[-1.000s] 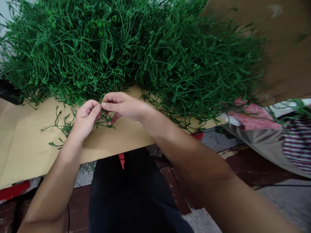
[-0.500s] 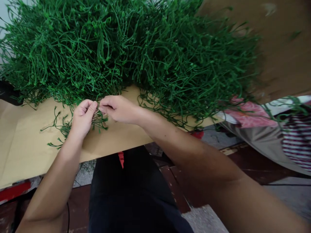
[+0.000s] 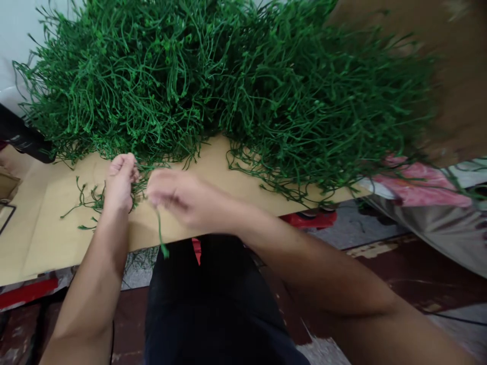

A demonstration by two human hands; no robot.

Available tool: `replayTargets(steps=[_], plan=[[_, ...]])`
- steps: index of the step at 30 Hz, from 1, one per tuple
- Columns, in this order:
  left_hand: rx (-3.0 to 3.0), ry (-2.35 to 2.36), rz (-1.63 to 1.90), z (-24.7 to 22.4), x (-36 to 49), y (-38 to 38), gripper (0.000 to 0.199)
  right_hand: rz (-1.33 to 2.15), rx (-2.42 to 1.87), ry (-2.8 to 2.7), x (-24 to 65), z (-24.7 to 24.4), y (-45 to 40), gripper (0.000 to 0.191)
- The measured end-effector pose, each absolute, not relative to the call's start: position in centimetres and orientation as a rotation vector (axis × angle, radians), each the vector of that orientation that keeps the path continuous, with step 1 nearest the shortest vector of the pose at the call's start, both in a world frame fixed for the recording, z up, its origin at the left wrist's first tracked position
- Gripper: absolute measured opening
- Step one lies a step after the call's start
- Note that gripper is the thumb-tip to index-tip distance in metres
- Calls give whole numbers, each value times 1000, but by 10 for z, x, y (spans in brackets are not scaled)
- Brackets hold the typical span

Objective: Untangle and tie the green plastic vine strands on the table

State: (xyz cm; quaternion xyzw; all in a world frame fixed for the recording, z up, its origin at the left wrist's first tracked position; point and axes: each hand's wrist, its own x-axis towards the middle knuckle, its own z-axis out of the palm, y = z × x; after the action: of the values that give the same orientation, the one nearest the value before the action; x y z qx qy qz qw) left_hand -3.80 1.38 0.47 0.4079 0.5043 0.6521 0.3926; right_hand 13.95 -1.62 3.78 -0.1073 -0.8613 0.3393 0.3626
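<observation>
A big heap of thin green artificial plant stems with small budded tips lies along the far side of a tan board. My left hand is closed in front of the heap, with a green stem sticking out to its right; its fingertips are partly hidden. Slightly blurred, my right hand is pinched closed on a single stem that dangles past the board's near edge. A few loose stems rest on the board left of my left wrist.
A black cylindrical object lies at the left of the heap. Brown cardboard stands at the right back, above a pink cloth. A person's grey-clad leg is at the right. Below the board are red items.
My hands have moved apart. The right hand came nearer to me with a stem hanging from it, while the left shifted slightly left. The view has also shifted a little.
</observation>
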Motion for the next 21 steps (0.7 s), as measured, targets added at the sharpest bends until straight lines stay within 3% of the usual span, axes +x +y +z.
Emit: replayTargets(steps=[5, 9, 12, 17, 21], plan=[[1296, 1143, 1458, 7, -6, 7, 30, 1099, -671, -1685, 161, 30, 18, 26], [1381, 1148, 1405, 4, -2, 8, 32, 1222, -841, -1738, 152, 8, 20, 32], [1378, 1156, 1427, 1, -4, 9, 33, 1228, -866, -1884, 139, -3, 19, 25], [1295, 1173, 1470, -2, -1, 11, 31, 972, -780, -1980, 134, -6, 23, 30], [1123, 1330, 1568, -2, -12, 17, 23, 673, -645, -2302, 130, -1, -5, 18]])
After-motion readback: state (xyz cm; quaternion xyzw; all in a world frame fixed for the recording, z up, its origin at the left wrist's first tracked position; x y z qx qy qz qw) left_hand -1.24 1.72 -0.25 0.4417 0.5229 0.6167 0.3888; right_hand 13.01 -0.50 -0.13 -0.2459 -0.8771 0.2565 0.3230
